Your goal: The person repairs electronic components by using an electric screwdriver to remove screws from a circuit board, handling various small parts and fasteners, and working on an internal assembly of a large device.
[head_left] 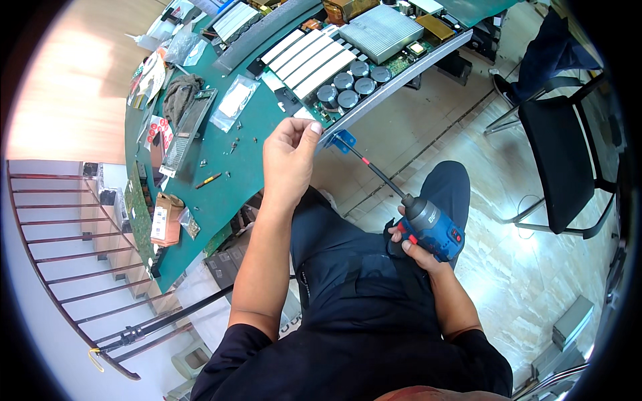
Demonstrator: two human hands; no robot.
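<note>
Power driver (431, 227), blue and black (slim red-banded bit (386, 178)), gripped by right hand (420, 254); left hand (291, 157) pinched closed at near edge of circuit assembly (374, 47), anything held unclear.

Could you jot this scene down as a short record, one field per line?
Right hand: holds a blue power drill
Drill shaft: long, dark, red-banded; tip at a blue bracket
Left hand: curled at a corner of the circuit tray; grip unclear
Table: green, with small loose parts
Nearby: black chair, to the right
</note>
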